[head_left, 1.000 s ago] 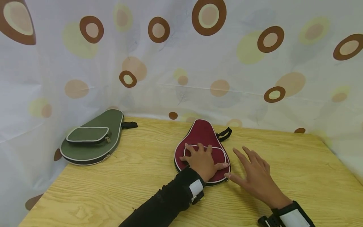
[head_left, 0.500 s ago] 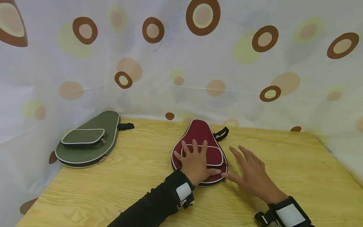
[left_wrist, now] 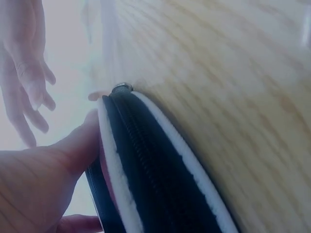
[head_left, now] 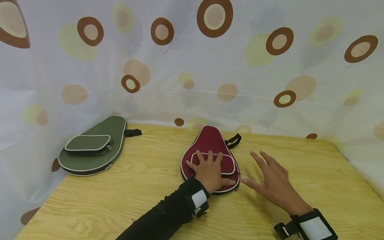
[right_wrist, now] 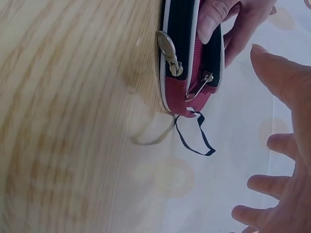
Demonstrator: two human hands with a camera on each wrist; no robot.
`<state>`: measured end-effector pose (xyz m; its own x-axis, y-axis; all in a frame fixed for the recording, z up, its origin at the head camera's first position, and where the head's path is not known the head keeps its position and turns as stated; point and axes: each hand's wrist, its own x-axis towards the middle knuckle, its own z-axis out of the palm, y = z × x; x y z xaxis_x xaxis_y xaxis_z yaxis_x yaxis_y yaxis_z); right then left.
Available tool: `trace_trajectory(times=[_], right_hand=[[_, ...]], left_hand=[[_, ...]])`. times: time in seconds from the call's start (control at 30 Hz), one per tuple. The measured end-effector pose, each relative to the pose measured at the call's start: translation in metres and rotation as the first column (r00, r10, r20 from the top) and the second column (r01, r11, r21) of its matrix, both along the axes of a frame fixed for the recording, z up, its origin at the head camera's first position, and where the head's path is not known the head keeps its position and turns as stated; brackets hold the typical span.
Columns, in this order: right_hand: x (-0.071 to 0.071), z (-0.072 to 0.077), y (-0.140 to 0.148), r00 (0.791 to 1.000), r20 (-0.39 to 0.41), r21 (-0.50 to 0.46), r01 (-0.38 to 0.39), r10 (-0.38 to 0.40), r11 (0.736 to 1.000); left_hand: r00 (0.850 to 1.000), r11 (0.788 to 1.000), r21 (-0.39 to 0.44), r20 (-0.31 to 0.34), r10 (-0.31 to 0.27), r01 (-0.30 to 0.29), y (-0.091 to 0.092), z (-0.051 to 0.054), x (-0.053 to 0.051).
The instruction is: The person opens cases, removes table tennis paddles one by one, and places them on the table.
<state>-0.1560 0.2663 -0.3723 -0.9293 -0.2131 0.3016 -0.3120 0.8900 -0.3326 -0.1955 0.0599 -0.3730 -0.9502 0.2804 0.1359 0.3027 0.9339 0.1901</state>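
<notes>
A dark red paddle-shaped zip case (head_left: 210, 138) with white piping lies on the table, its narrow end toward the back. My left hand (head_left: 210, 173) rests on its front pocket with fingers spread. Just right of the case, my right hand (head_left: 274, 183) hovers with fingers apart, holding nothing. The right wrist view shows a zipper pull (right_wrist: 167, 48) on the case's side and a black strap loop (right_wrist: 206, 150) at its far end. In the left wrist view the zipped edge (left_wrist: 146, 160) runs beside my left thumb. Part of the pocket is hidden under my left hand.
A green case (head_left: 111, 130) of the same shape, with a pocket and black strap, lies at the table's left back edge. The wooden table (head_left: 114, 203) meets a white patterned curtain (head_left: 186, 60) behind and at the sides.
My left hand has shifted slightly on the red case and stays spread on it. My right hand moved a little away to the right within the last half second. The case looks unmoved.
</notes>
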Motion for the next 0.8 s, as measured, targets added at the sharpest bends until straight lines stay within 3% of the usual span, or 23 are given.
trace_trajectory(times=[0.47,0.8], right_hand=[[0.0000,-0.0048,-0.0026,1.000,0.001,0.000,0.010,-0.010,1.000],[0.0009,-0.0056,-0.0045,1.000,0.008,0.005,0.005,-0.005,1.000]], left_hand=[[0.999,0.999,0.012,0.010,-0.052,0.052,-0.0030,-0.0021,0.0021],[0.998,0.997,-0.058,0.012,-0.059,0.059,-0.0043,-0.0060,-0.0040]])
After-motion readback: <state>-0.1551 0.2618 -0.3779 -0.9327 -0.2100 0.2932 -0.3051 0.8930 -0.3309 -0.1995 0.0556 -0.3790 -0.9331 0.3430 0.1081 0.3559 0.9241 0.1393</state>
